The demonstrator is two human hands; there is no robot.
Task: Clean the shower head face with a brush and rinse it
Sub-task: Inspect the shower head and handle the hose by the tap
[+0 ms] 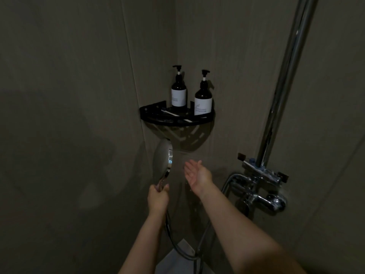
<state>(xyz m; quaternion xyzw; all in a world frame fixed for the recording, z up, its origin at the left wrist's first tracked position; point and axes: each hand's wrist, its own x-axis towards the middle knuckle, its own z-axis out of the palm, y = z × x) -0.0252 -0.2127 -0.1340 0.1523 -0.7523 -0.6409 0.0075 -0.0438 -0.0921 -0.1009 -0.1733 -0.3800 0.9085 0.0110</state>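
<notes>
Left hand [158, 196] gripping shower head [165, 155] handle, upright, face turned toward right hand [197, 174], fingers straight, near, apart

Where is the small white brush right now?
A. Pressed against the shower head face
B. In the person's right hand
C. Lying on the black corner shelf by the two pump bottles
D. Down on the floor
C: the brush lies on the corner shelf beside the pump bottles; the right hand is open and holds nothing.
</notes>
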